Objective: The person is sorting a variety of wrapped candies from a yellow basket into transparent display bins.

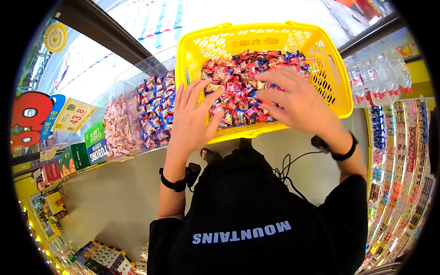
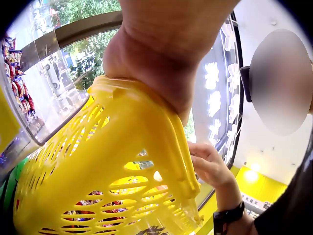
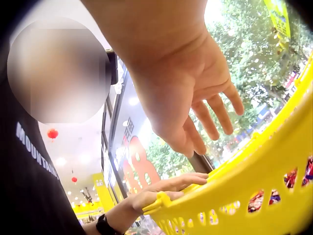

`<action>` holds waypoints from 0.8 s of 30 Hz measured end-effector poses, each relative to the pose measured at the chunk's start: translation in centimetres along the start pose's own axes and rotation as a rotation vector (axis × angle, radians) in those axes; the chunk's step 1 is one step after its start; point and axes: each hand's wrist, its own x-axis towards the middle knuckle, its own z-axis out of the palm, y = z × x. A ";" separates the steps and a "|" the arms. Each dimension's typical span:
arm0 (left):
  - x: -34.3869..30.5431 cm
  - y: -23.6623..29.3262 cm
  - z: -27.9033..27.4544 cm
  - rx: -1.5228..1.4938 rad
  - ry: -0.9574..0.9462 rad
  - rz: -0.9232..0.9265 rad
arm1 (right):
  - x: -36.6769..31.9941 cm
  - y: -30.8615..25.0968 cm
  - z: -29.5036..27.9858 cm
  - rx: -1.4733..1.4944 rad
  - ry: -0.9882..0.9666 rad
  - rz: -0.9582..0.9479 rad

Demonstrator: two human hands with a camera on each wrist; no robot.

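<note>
A yellow basket (image 1: 266, 133) holds many small wrapped candies (image 1: 240, 82) in red, pink and blue. Over its left side is my left hand (image 1: 195, 110), fingers spread and pointing inward above the candies. My right hand (image 1: 298, 98) hangs over the right part of the candies with its fingers loosely bent. In the right wrist view the right hand (image 3: 181, 88) shows no item between its fingers. The left wrist view has the left hand (image 2: 154, 63) across the rim of the basket (image 2: 142, 107); its fingertips are hidden there.
Clear bins of blue-wrapped candies (image 1: 158, 105) and pink ones (image 1: 121, 123) stand left of the basket. Plastic bottles (image 1: 380, 75) are at the right, above curved shelves (image 1: 398, 151) of packets. A price sign (image 1: 73, 115) and green boxes (image 1: 75, 158) are at the left.
</note>
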 end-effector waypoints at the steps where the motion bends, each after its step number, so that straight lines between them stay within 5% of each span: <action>1: -0.1 0.0 0.0 0.016 -0.001 0.009 | 0.7 0.4 -0.2 0.025 -0.041 -0.029; 10: 0.1 0.0 0.2 0.069 0.003 0.039 | 6.5 5.1 5.4 0.197 -0.762 -0.059; 17: 0.0 -0.1 0.1 0.021 0.019 0.021 | 5.6 4.9 12.9 0.096 -1.104 -0.154; 24: 0.0 -0.2 0.1 -0.026 0.001 -0.017 | 6.1 5.0 13.7 0.116 -1.092 -0.055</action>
